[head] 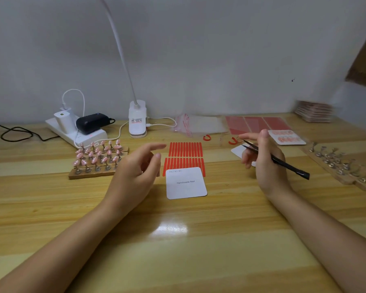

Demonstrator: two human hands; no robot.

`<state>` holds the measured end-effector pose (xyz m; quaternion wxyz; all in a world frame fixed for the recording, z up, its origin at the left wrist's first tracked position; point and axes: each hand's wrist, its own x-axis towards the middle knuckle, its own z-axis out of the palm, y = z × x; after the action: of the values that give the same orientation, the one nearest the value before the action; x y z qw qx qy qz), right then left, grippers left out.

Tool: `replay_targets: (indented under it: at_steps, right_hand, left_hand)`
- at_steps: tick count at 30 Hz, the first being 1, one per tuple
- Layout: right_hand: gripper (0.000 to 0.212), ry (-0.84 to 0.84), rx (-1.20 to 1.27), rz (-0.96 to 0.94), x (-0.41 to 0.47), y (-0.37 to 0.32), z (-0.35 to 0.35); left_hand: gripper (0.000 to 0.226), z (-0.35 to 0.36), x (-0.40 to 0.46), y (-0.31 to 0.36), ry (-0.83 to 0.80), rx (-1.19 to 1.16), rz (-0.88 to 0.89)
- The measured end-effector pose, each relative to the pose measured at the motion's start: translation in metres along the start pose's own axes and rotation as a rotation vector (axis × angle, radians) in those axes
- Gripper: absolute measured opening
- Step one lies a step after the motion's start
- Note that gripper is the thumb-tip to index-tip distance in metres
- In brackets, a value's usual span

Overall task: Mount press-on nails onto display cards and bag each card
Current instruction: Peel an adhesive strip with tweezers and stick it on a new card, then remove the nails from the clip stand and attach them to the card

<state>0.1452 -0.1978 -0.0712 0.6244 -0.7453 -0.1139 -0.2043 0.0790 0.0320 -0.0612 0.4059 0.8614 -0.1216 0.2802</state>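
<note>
A person sits at a wooden table (pixel 199 240) partway through mounting press-on nails on display cards. A blank white display card (pixel 186 183) printed "Handmade Nail" lies at centre, overlapping the near edge of two rows of red adhesive strips (pixel 185 149); no nails are on it yet. The left hand (pixel 138 168) hovers just left of the card, fingers loosely spread and holding nothing. The right hand (pixel 264 159) grips black tweezers (pixel 275 159), their tips pointing toward a second white card (pixel 238 150) partly hidden behind the fingers. Pink nails (pixel 97 154) stand on small holders in a wooden rack (pixel 87 174) at left, waiting to be mounted. One finished card carrying nails (pixel 286 138) lies beyond the right hand, seemingly bagged, though that is hard to tell. Clear bags (pixel 199 124) sit near the wall, and emptied holders (pixel 336 163) line a rack at far right. By this showing, the job looks well begun, with a full rack of nails left.
</note>
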Motion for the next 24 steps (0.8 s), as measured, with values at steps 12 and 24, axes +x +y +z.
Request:
replay_targets:
  at_steps: [12,24]
  right_hand:
    - [0.017,-0.407,-0.314,-0.348,-0.016,-0.029,0.046]
    - [0.032,-0.736,-0.339,-0.242,-0.019,-0.05,0.152]
  left_hand:
    - [0.023,-0.073,0.034,-0.011,0.195,0.043,-0.25]
    - [0.02,-0.155,0.018,-0.064,-0.36,0.46,-0.893]
